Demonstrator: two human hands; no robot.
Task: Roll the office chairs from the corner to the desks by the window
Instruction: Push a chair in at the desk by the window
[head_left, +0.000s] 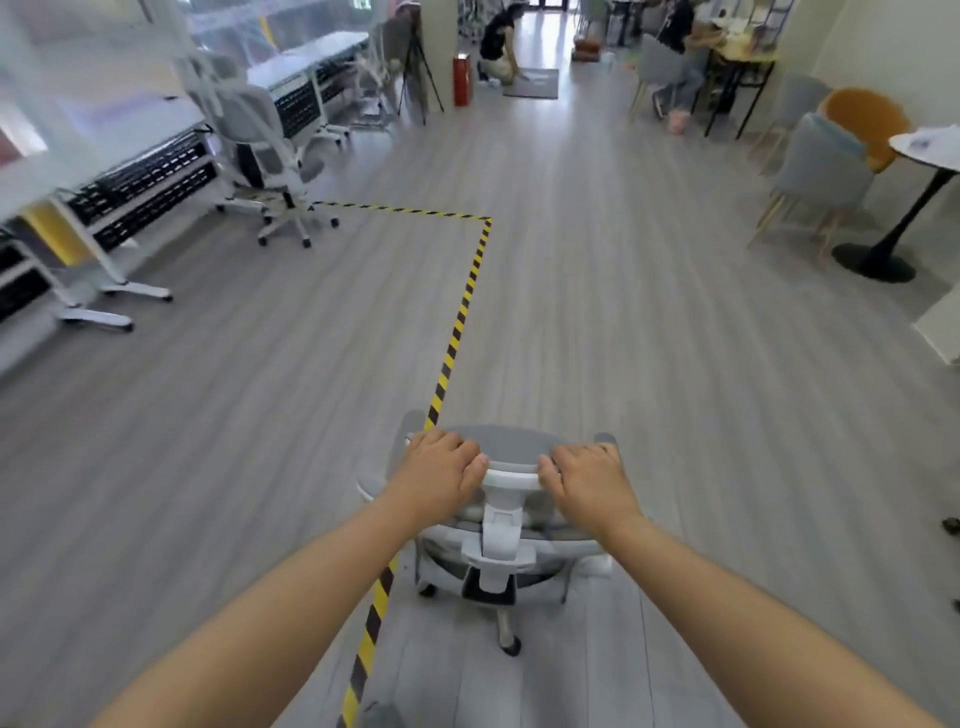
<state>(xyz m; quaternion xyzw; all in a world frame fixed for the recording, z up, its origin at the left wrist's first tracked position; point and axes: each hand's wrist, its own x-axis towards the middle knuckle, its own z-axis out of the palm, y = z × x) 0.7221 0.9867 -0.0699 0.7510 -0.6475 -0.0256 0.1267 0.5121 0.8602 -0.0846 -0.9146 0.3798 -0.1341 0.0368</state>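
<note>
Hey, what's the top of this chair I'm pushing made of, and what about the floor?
Headrest: grey mesh or fabric pad, matte, on a glossy white frame that looks like moulded plastic. Left hand and right hand grip it. Floor: grey planks with wood grain and a slight sheen, probably laminate or vinyl.

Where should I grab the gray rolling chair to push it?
Hold the office chair by the top bar of its back, coming from behind. That bar is wide, rounded and faces the person, so the left hand and right hand grip it one at each end. The wheels sit below, so pushing there should roll it straight.
</note>
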